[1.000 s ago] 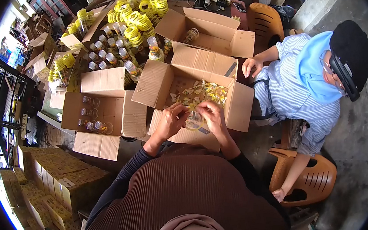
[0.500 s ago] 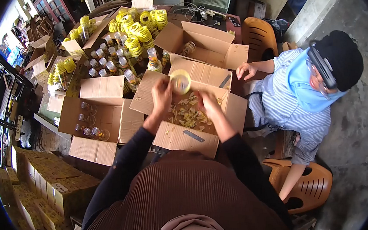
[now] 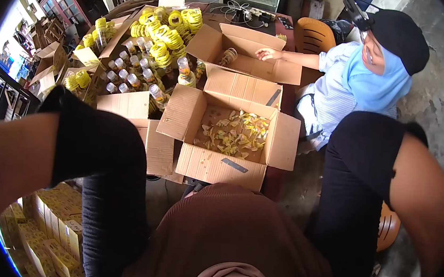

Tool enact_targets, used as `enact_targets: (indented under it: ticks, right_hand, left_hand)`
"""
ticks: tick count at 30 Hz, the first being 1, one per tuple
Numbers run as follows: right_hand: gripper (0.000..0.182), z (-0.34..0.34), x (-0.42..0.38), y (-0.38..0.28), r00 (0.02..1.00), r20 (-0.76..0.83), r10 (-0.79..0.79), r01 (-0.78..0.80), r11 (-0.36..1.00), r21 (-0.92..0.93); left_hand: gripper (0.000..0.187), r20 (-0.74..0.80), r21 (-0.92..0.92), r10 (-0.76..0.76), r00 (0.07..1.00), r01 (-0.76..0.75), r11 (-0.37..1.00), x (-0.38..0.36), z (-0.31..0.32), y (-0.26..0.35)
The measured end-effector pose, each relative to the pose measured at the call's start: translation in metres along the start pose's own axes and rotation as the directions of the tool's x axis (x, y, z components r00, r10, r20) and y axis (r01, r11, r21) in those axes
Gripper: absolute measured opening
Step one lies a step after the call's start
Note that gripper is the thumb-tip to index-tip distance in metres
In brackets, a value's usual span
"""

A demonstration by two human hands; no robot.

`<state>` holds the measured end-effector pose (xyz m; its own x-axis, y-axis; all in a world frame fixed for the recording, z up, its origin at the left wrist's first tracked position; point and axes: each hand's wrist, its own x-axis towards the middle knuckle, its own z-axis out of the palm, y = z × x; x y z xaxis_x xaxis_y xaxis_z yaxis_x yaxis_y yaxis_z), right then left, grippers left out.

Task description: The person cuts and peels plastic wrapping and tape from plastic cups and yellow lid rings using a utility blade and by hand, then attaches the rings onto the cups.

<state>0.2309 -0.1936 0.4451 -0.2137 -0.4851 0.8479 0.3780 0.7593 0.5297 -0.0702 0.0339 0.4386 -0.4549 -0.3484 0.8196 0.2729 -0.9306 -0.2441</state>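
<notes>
Both my arms are bent up and outwards in black sleeves, with the left forearm (image 3: pixel 14 156) leaving the picture at the left and the right forearm (image 3: pixel 427 195) at the right. Neither of my hands shows, so what they hold or touch is hidden. Straight ahead of me stands an open cardboard box (image 3: pixel 282 147) with its flaps spread. Crumpled yellow and whitish scraps (image 3: pixel 237 132) lie scattered on its floor. A dark flat strip (image 3: pixel 234 165) sits on the near flap.
Behind it, another open box (image 3: pixel 205 43) holds a jar (image 3: pixel 229 57); a co-worker's hand (image 3: pixel 269 54) reaches over that box. Clear-topped containers (image 3: pixel 132 79) and yellow ring-shaped bundles (image 3: pixel 162 39) crowd the left. My left arm partly covers a further box (image 3: pixel 159 151).
My hands have left the box and gone up out of view, along with the round yellow-rimmed thing at my left hand. The co-worker has straightened and stretched an arm over the far box.
</notes>
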Motion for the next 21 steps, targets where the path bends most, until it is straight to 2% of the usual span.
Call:
enact_targets:
  ticks: [1, 2, 3, 4, 5, 6, 7, 8, 9, 10, 11, 12, 13, 14, 16, 17, 19, 20, 21]
  right_hand:
    - [0.017, 0.001, -0.005, -0.007, 1.000, 0.010, -0.021, 0.021, 1.000, -0.001]
    - [0.012, -0.005, -0.020, -0.003, 0.997, -0.020, 0.074, -0.073, 0.995, 0.064]
    - [0.017, 0.005, -0.051, 0.009, 0.984, -0.044, 0.174, -0.167, 0.977, 0.132]
    - [0.015, 0.005, -0.085, 0.013, 0.967, -0.084, 0.241, -0.237, 0.970, 0.052]
    - [0.014, 0.005, -0.133, 0.019, 0.933, -0.132, 0.335, -0.349, 0.931, -0.103]
    - [0.014, 0.013, -0.180, 0.019, 0.884, -0.182, 0.430, -0.465, 0.848, -0.255]
    - [0.016, 0.022, -0.234, 0.015, 0.807, -0.201, 0.556, -0.582, 0.690, -0.431]
    - [0.018, 0.025, -0.295, 0.004, 0.656, -0.110, 0.747, -0.625, 0.456, -0.634]
    - [0.021, 0.071, -0.305, 0.017, 0.561, -0.096, 0.823, -0.821, 0.537, -0.196]
    - [0.006, 0.070, -0.375, 0.001, 0.364, 0.136, 0.921, -0.780, 0.381, -0.496]
    - [0.023, 0.074, -0.435, -0.030, -0.100, 0.252, 0.963, -0.709, 0.109, -0.697]
    - [0.057, 0.073, -0.465, -0.062, 0.027, 0.375, 0.927, -0.683, 0.291, -0.670]
    - [0.055, 0.071, -0.467, -0.086, -0.102, 0.381, 0.919, -0.665, 0.222, -0.713]
    - [0.050, 0.070, -0.467, -0.102, -0.130, 0.361, 0.923, -0.682, 0.181, -0.709]
    - [0.040, 0.074, -0.465, -0.114, -0.124, 0.280, 0.952, -0.828, 0.056, -0.558]
    - [0.040, 0.075, -0.463, -0.115, -0.131, 0.279, 0.951, -0.826, 0.051, -0.561]
    - [0.028, 0.076, -0.454, -0.110, -0.095, 0.196, 0.976, -0.920, -0.011, -0.393]
    - [0.028, 0.075, -0.447, -0.107, -0.087, 0.194, 0.977, -0.919, -0.004, -0.395]
    - [0.024, 0.075, -0.440, -0.105, -0.179, 0.197, 0.964, -0.953, -0.120, -0.278]
  left_hand:
    - [0.016, 0.015, 0.076, 0.026, 1.000, -0.027, 0.997, -0.003, -0.013, 0.008]
    - [0.017, 0.022, 0.159, 0.041, 0.999, -0.044, 0.986, -0.010, -0.023, 0.005]
    - [0.017, 0.062, 0.280, 0.036, 0.997, -0.052, 0.959, -0.022, -0.036, 0.006]
    - [0.018, 0.179, 0.463, 0.009, 0.984, -0.093, 0.881, -0.041, -0.053, 0.005]
    - [0.019, 0.398, 0.688, -0.049, 0.916, -0.263, 0.677, -0.072, -0.075, -0.001]
    - [0.019, 0.411, 0.748, -0.226, 0.883, -0.185, 0.637, -0.103, -0.083, 0.000]
    - [0.025, -0.038, 0.619, -0.726, 0.686, 0.587, 0.522, -0.134, -0.044, 0.024]
    - [0.020, 0.031, 0.186, -0.893, 0.449, 0.875, 0.447, -0.188, -0.065, 0.024]
    - [0.017, 0.255, 0.388, -0.859, 0.443, 0.767, 0.511, -0.230, -0.081, 0.028]
    - [0.015, 0.258, 0.233, -0.961, 0.098, 0.959, 0.160, -0.281, -0.088, 0.045]
    - [0.013, 0.275, 0.159, -0.959, -0.063, 0.987, -0.019, -0.333, -0.108, 0.060]
    - [0.010, 0.255, 0.244, -0.946, -0.201, 0.960, -0.138, -0.342, -0.103, 0.085]
    - [0.012, 0.246, 0.336, -0.928, -0.280, 0.922, -0.189, -0.362, -0.111, 0.102]
    - [0.015, 0.224, 0.430, -0.902, -0.368, 0.868, -0.248, -0.378, -0.120, 0.115]
    - [0.016, 0.290, 0.514, -0.877, -0.382, 0.835, -0.194, -0.381, -0.122, 0.131]
    - [0.014, 0.301, 0.532, -0.890, -0.343, 0.835, -0.142, -0.382, -0.120, 0.136]
    - [0.014, 0.311, 0.552, -0.882, -0.354, 0.823, -0.136, -0.385, -0.120, 0.142]
    - [0.013, 0.321, 0.571, -0.877, -0.358, 0.812, -0.122, -0.385, -0.118, 0.143]
    - [0.012, 0.333, 0.589, -0.875, -0.352, 0.802, -0.099, -0.382, -0.115, 0.144]
